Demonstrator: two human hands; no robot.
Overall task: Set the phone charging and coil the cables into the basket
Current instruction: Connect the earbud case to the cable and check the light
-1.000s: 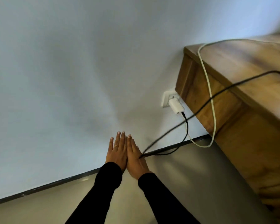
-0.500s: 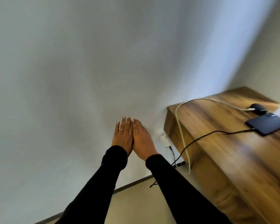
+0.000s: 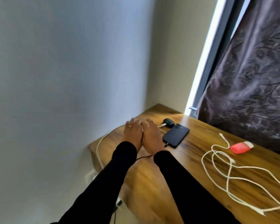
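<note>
Head view, the only one I have: both hands are held out flat, palms down, side by side over the wooden table [image 3: 189, 160], edges touching. My left hand [image 3: 132, 135] has its fingers [image 3: 132, 122] stretched out and close together, a ring on one of them, holding nothing. My right hand [image 3: 151, 137] is the same, fingers [image 3: 150, 124] extended and only slightly spread, empty. Both black sleeves [image 3: 181, 180] run back toward the camera.

Just right of the right fingers lies the dark phone [image 3: 176, 134], face down on the table, with a black cable [image 3: 166, 144] plugged into its near end; that cable passes under the right wrist. Just beyond the fingertips, to their right, sits a small dark earbud case [image 3: 168, 123] with a green light, a white cable [image 3: 160, 126] plugged into it. That cable runs behind the hands and drops over the table edge left of the left hand.

Well to the right of both hands a loose white cable [image 3: 229, 173] sprawls in uncoiled loops on the table, and a small red bottle [image 3: 240, 147] lies on its side next to its far end.

I see no basket from here.
</note>
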